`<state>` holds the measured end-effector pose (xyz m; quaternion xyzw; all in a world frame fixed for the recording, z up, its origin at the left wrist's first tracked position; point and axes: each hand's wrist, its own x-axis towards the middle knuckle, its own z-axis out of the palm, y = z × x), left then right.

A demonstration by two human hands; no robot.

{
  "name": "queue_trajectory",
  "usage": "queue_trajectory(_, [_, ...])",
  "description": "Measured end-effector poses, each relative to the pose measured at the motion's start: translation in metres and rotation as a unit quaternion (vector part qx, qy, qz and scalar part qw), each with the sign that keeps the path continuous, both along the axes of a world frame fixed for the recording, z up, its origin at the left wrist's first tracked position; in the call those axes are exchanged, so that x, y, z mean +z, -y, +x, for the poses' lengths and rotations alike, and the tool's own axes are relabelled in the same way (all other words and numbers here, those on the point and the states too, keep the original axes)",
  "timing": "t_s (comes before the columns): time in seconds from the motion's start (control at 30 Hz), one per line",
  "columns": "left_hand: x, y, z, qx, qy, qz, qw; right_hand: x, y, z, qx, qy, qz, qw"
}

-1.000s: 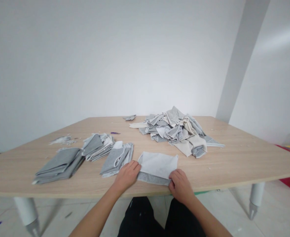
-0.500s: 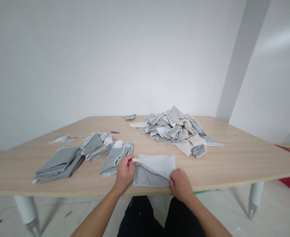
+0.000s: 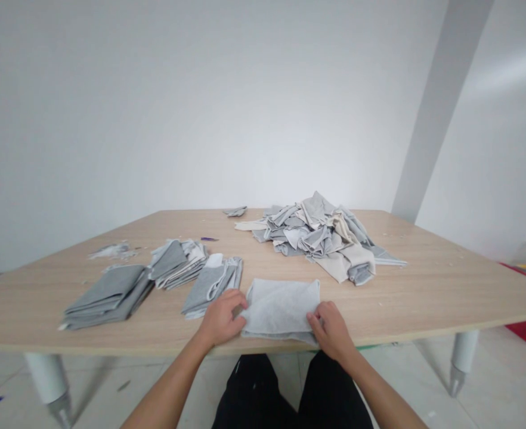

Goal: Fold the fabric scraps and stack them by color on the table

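Observation:
A folded piece of light grey fabric (image 3: 283, 307) lies flat near the front edge of the table, a darker layer peeking out below its lower edge. My left hand (image 3: 222, 317) rests at the fabric's left side, thumb and fingers apart, the tips touching its edge. On the other side, my right hand (image 3: 330, 328) pinches the right edge, thumb on top and fingers curled. Just beyond my left hand sits a folded grey fabric bundle (image 3: 213, 283) with white edging.
Further left are a stack of grey fabric (image 3: 108, 295) and another folded stack (image 3: 178, 262). White scraps (image 3: 115, 250) lie behind them. A purple, thin object (image 3: 209, 239) and a small grey piece (image 3: 235, 211) are farther back. A heap of grey and beige fabric (image 3: 316, 232) stands back right.
The fabric's upper flap, earlier pulled back diagonally, now lies down over the darker layer. My left hand has let go of the corner and moved down and left, its fingers spreading.

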<state>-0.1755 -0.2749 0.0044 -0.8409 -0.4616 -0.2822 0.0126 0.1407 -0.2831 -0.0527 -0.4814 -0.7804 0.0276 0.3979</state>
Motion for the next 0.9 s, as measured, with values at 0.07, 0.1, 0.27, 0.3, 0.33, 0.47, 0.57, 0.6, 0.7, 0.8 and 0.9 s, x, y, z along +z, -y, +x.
queue_trajectory(0.07, [0.0, -0.007, 0.005, 0.066, 0.021, 0.006, 0.998, 0.006, -0.008, 0.001, -0.013, 0.006, -0.003, 1.0])
queue_trajectory(0.1, [-0.001, -0.011, 0.008, 0.096, 0.024, -0.001, 0.995, 0.01, -0.013, 0.002, -0.02, 0.012, -0.01, 1.0])
queue_trajectory(0.27, [-0.005, -0.044, 0.026, 0.179, 0.009, -0.082, 0.98, 0.03, -0.049, 0.005, -0.119, 0.021, -0.132, 0.984])
queue_trajectory(0.3, [-0.007, -0.051, 0.029, 0.197, 0.007, -0.094, 0.976, 0.031, -0.057, 0.006, -0.137, 0.019, -0.155, 0.978])
queue_trajectory(0.33, [-0.008, -0.059, 0.031, 0.215, 0.007, -0.104, 0.971, 0.031, -0.064, 0.007, -0.152, 0.017, -0.173, 0.973])
queue_trajectory(0.47, [-0.014, -0.083, 0.034, 0.28, 0.003, -0.155, 0.947, 0.022, -0.087, 0.011, -0.179, 0.007, -0.234, 0.956])
queue_trajectory(0.57, [-0.018, -0.093, 0.036, 0.299, 0.001, -0.195, 0.934, 0.015, -0.096, 0.012, -0.181, -0.003, -0.261, 0.948])
queue_trajectory(0.6, [-0.019, -0.095, 0.036, 0.301, 0.002, -0.206, 0.931, 0.013, -0.097, 0.012, -0.182, -0.008, -0.266, 0.947])
queue_trajectory(0.7, [-0.022, -0.098, 0.039, 0.301, 0.009, -0.231, 0.925, 0.01, -0.102, 0.009, -0.179, -0.028, -0.272, 0.945])
queue_trajectory(0.8, [-0.023, -0.098, 0.041, 0.306, 0.022, -0.238, 0.922, 0.009, -0.105, 0.007, -0.168, -0.058, -0.27, 0.946])
queue_trajectory(0.9, [-0.023, -0.099, 0.041, 0.309, 0.041, -0.238, 0.92, 0.008, -0.107, 0.005, -0.154, -0.098, -0.268, 0.946])
